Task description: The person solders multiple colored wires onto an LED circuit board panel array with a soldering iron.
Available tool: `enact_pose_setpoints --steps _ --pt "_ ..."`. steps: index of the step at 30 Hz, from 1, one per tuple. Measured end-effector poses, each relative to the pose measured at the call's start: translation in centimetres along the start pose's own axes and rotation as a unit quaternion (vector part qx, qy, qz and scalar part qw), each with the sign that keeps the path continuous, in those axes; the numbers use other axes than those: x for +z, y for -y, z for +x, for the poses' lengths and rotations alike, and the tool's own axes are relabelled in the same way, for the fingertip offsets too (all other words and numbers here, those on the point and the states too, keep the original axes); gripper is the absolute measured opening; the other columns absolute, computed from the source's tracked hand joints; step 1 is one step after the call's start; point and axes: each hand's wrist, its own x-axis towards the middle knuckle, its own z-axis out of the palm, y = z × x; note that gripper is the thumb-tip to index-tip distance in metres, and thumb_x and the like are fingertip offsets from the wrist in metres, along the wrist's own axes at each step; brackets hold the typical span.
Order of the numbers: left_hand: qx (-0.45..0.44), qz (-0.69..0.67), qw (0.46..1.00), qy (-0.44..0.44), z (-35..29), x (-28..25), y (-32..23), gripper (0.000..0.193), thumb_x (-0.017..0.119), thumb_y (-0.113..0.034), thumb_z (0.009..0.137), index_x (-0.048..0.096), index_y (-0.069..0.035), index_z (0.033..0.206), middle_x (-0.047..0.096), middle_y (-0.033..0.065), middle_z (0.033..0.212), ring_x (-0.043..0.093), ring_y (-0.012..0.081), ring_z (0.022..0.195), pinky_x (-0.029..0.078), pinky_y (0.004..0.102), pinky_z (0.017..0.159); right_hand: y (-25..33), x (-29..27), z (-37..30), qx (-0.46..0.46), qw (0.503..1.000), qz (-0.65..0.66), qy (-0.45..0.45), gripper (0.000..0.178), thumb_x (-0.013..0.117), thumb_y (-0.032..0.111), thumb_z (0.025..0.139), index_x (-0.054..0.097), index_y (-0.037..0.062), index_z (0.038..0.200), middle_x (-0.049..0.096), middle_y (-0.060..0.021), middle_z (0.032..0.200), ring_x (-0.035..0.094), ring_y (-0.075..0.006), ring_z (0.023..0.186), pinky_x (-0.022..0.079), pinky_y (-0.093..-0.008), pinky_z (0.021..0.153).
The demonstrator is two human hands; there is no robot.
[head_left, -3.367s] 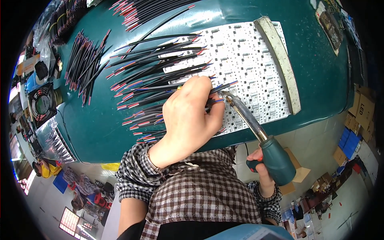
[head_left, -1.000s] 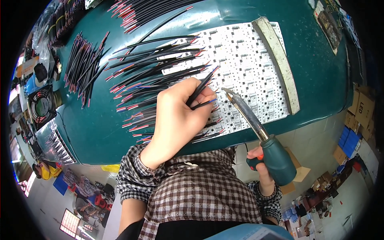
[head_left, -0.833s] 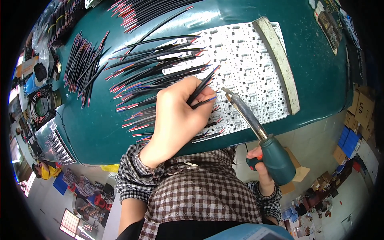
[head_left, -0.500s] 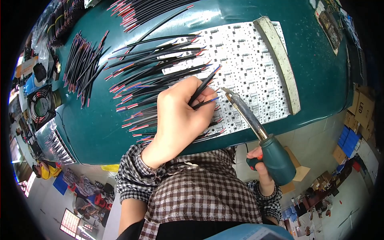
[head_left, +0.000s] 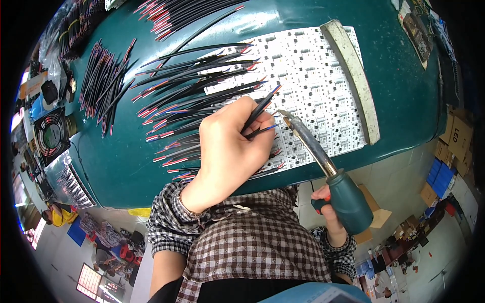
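Note:
My left hand (head_left: 230,146) is closed, pinching a black cable (head_left: 258,110) above the white circuit board sheet (head_left: 316,65). Its fingertips come close to the tip of the soldering iron (head_left: 308,140). Whether the tip touches a wire I cannot make out. My right hand (head_left: 328,212) grips the iron's green handle, with a red and black trigger under the fingers. Black cables (head_left: 187,93) with red, white and blue wire ends lie in rows, their right ends over the sheet's left side. My left hand hides part of these rows.
A speckled stone-like bar (head_left: 353,83) weighs on the sheet's right side. More cables lie in a loose pile (head_left: 106,83) at left and a bundle (head_left: 179,17) at the far edge. A small fan (head_left: 51,132) stands left of the green table (head_left: 404,111).
My left hand has shifted very slightly to the right with the cable. The soldering iron has hardly moved, and its tip stays beside the fingertips.

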Motion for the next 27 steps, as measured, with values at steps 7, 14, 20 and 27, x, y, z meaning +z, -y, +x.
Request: enact_pose_setpoints --steps 7,14,20,27 --pt "-0.002 0.002 1.0 -0.008 0.0 0.1 -0.1 0.011 0.073 0.0 0.079 0.062 0.002 0.077 0.067 0.0024 0.07 0.055 0.0027 0.066 0.047 0.0214 0.062 0.2 0.2 0.1 0.017 1.0 0.017 0.006 0.039 0.085 0.033 0.078 0.073 0.0049 0.102 0.073 -0.0072 0.095 0.068 -0.0219 0.084 0.054 -0.0334 0.077" --pt "-0.001 0.016 1.0 -0.014 0.0 0.1 -0.1 0.012 0.074 -0.001 0.079 0.062 0.002 0.077 0.066 0.0021 0.069 0.053 0.0025 0.065 0.046 0.0215 0.06 -0.1 -0.3 -0.2 -0.035 0.994 -0.106 0.02 0.051 0.084 0.037 0.08 0.068 -0.0001 0.112 0.073 -0.0071 0.095 0.07 -0.0222 0.087 0.055 -0.0339 0.079" --pt "-0.001 0.011 1.0 -0.014 0.1 0.2 -0.1 0.012 0.074 -0.002 0.08 0.063 0.002 0.078 0.066 0.0025 0.069 0.054 0.0028 0.065 0.047 0.0217 0.061 1.7 0.4 0.1 -0.011 1.0 0.003 -0.009 0.045 0.081 0.036 0.084 0.07 0.0007 0.109 0.075 -0.0085 0.1 0.071 -0.023 0.091 0.056 -0.0345 0.082" --pt "-0.002 0.024 1.0 0.007 0.1 -0.1 -0.3 0.012 0.074 -0.004 0.084 0.064 0.002 0.086 0.065 0.0016 0.07 0.054 0.0041 0.065 0.047 0.0222 0.062 1.2 0.1 0.2 -0.008 0.999 0.047 -0.001 0.037 0.08 0.03 0.085 0.071 0.0002 0.105 0.075 -0.0113 0.101 0.071 -0.0199 0.094 0.057 -0.0328 0.084"
